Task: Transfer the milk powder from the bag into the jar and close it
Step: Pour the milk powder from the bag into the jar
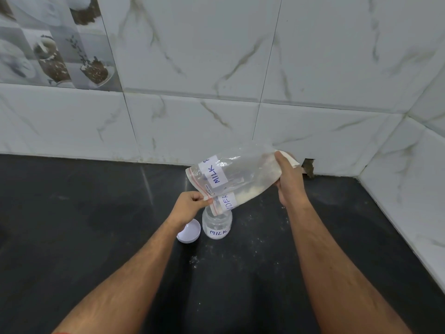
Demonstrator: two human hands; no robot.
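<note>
A clear zip bag [243,172] labelled MILK is tilted mouth-down over a small clear jar [217,225] that stands open on the black counter. Pale milk powder [248,192] lies along the bag's lower fold, sliding toward the mouth at the jar's rim. My left hand [190,203] pinches the bag's open edge just above the jar. My right hand [287,182] grips the raised bottom end of the bag. The jar's white lid [189,231] lies upside down on the counter, left of the jar.
The black counter [96,225] meets a white marbled tile wall [216,116] behind and on the right. Spilled powder specks [255,237] dot the counter right of and in front of the jar. A chipped spot [308,168] shows at the wall's base.
</note>
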